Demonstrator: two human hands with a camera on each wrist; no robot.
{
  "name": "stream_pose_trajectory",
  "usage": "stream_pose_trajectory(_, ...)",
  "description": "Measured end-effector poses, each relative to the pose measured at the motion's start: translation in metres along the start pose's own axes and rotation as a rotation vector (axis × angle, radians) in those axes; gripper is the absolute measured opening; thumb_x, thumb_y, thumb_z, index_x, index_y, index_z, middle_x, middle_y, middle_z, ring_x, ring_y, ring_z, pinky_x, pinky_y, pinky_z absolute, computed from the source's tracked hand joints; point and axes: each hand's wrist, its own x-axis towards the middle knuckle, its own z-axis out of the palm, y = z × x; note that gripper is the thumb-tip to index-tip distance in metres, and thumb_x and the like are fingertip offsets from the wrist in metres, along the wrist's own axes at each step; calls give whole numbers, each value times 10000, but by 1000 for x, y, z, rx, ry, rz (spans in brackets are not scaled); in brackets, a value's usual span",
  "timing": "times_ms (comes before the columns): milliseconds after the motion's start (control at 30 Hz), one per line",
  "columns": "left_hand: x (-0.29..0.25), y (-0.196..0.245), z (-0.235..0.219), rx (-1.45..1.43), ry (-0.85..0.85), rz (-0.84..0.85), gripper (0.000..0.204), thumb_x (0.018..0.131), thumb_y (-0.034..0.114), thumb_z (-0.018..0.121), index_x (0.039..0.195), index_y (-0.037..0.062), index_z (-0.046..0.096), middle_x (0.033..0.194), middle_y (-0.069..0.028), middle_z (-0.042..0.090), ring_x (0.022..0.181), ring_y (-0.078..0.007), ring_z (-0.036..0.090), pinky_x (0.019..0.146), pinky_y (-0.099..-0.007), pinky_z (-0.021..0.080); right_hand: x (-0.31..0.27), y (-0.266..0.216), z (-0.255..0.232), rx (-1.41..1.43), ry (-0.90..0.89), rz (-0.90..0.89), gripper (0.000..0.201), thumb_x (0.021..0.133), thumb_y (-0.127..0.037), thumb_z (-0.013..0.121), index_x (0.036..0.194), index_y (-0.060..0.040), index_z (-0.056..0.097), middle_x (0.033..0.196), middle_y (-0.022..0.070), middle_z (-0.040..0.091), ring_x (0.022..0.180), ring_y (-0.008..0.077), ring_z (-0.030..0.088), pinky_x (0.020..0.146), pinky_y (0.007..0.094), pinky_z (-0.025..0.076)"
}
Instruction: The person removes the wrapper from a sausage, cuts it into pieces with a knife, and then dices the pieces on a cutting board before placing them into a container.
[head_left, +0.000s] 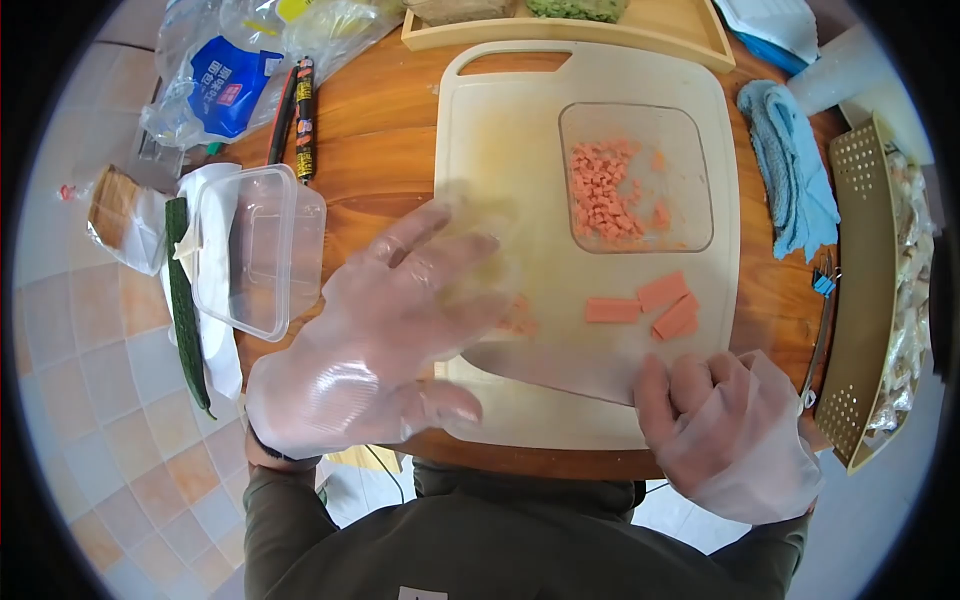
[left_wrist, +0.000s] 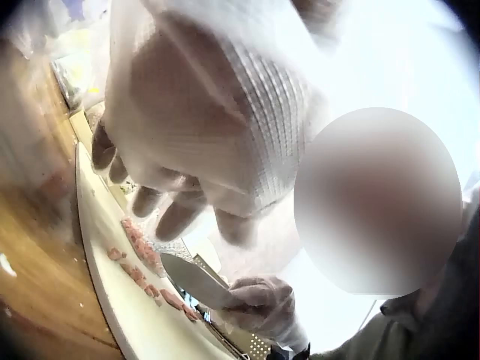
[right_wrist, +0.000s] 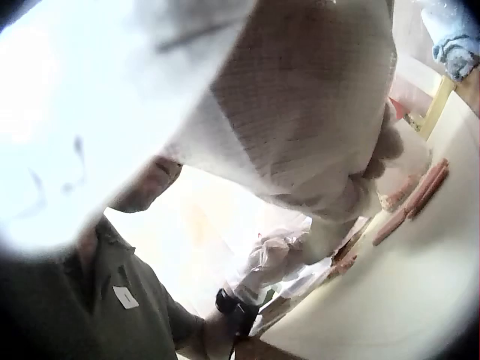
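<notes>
My right hand [head_left: 725, 425], in a clear plastic glove, grips a kitchen knife [head_left: 560, 368] whose blade points left across the near part of the white cutting board [head_left: 490, 130]. The gloved left hand [head_left: 375, 315] hovers over the board's left side, fingers spread and nothing in its grasp. Small pink ham-like bits [head_left: 520, 318] lie just past the left fingertips, partly hidden by them. Farther right are several pink ham-like slabs [head_left: 612, 310]. A clear shallow container [head_left: 690, 170] on the board holds small pink dice [head_left: 600, 185]. In the left wrist view the knife blade [left_wrist: 191, 279] stands near the pink pieces.
Left of the board are an open clear plastic box [head_left: 285, 250], a cucumber [head_left: 185, 310] and two slim packets [head_left: 304, 120]. A wooden tray [head_left: 560, 32] borders the far edge. On the right lie a blue towel [head_left: 790, 170] and a perforated basket [head_left: 850, 300].
</notes>
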Motion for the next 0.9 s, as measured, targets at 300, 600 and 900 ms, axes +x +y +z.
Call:
stream_pose_trajectory(300, -9, 11, 12, -742, 493, -445, 101, 886, -46, 764, 947, -7, 694, 1022, -110, 718, 963, -199, 687, 836, -352, 548, -10, 14, -24, 283, 205, 347, 225, 751, -35, 707, 976, -41, 718, 791, 70, 626, 662, 238, 629, 565, 443, 462)
stream_pose_trajectory(600, -21, 21, 19, -1417, 571, -490, 511, 1080, 322, 637, 1357, -104, 585, 1194, -153, 715, 1063, -241, 714, 952, -375, 579, 25, 21, -34, 1171, 4, 793, 182, 1000, -134, 636, 1056, 34, 680, 754, 7, 636, 680, 114, 540, 623, 296, 440)
stream_pose_trajectory(900, -26, 37, 33, -1149, 645, -634, 489, 1081, 140, 583, 1519, -65, 503, 1277, -156, 713, 1128, -206, 691, 972, -327, 551, 50, 36, 7, 1020, 93, 620, 229, 1059, -178, 561, 1096, 47, 583, 858, 245, 658, 809, 422, 670, 728, 484, 511)
